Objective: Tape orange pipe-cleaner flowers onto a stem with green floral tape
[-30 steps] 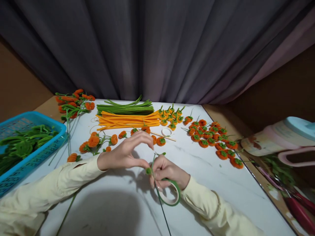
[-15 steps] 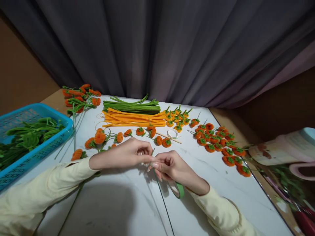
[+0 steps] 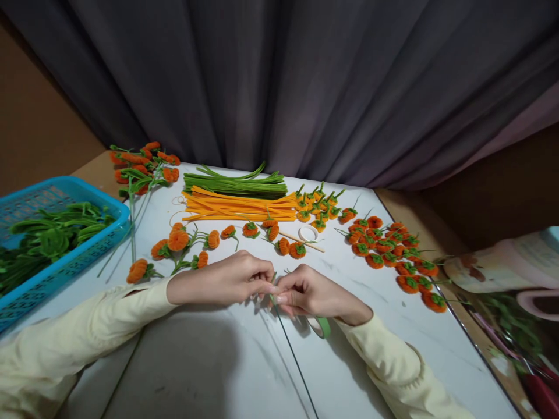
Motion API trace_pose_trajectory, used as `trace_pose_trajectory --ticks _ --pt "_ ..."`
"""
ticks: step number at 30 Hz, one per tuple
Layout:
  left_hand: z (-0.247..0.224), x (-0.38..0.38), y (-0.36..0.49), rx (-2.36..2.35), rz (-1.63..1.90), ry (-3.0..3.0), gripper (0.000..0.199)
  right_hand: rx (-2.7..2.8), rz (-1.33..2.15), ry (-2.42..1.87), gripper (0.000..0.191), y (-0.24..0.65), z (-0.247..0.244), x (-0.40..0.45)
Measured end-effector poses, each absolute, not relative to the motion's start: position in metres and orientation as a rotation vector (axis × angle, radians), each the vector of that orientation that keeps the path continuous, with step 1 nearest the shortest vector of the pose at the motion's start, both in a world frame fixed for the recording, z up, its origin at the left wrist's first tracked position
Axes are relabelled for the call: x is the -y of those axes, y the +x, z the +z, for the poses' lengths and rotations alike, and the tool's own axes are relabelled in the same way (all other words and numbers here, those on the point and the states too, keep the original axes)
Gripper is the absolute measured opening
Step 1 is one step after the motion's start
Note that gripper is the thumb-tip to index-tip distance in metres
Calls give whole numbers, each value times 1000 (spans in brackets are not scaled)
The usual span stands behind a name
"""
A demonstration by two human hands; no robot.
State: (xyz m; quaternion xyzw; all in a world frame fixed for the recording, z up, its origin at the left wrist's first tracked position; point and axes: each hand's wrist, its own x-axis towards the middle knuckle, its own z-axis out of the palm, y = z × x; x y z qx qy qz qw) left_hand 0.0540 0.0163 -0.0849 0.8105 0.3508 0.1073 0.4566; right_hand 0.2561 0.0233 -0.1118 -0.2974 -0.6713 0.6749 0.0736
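Note:
At the middle of the table, my left hand [image 3: 238, 278] and my right hand [image 3: 311, 292] meet fingertip to fingertip. Both are closed in a pinch around the upper end of a thin dark green wire stem [image 3: 294, 359], which slants down toward the front edge. A short green tip shows just above the fingers; what else lies between them is hidden. A roll of green tape [image 3: 324, 327] is partly visible under my right wrist. Beyond my left hand lies a branch of orange pipe-cleaner flowers [image 3: 178, 240].
On the left stands a blue basket [image 3: 124, 218] of green leaves. Green pipe cleaners [image 3: 236, 185] and orange pipe cleaners [image 3: 240, 205] lie at the back, near a white ring [image 3: 308, 234]. Several orange flower heads [image 3: 384, 244] and a tumbler [image 3: 502, 265] are on the right.
My two hands have drawn closer together at the wire's top, with the right fingers folded further in. The wire's lower end has shifted slightly right, and the view has moved a little.

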Motion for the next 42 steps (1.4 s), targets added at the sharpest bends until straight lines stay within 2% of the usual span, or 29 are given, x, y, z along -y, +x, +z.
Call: trace_pose_trajectory --ticks 4,8,11,16,18,21,24,29,34,42 --pt "-81 -40 37 -845 165 2084 23 1905 2076 -910 32 252 -117 -21" --pt "-81 -71 8 -1408 336 2368 24 1746 2175 -900 29 249 -123 -21" --pt "-87 -85 -8 -1508 201 2408 24 1694 2199 -885 29 248 -127 -21" --pt "-99 -85 -10 -1552 -32 2256 11 1634 2204 -872 30 248 -131 -21" --pt "-100 -83 -7 -1524 -33 2294 7 1602 2212 -862 29 248 -133 -21" --pt "-93 -80 -1 -1467 12 2314 11 1568 2221 -850 28 248 -134 -22" --pt "-74 -71 5 -1367 162 2259 22 1557 2217 -829 28 249 -134 -23" --pt "-48 -47 24 -942 493 2083 31 1548 2196 -849 28 247 -132 -22" --pt "-72 -38 46 -574 732 2083 19 1529 2233 -863 27 242 -132 -19" --pt "-100 -46 54 -658 763 1978 17 1477 2304 -812 34 238 -133 -13"
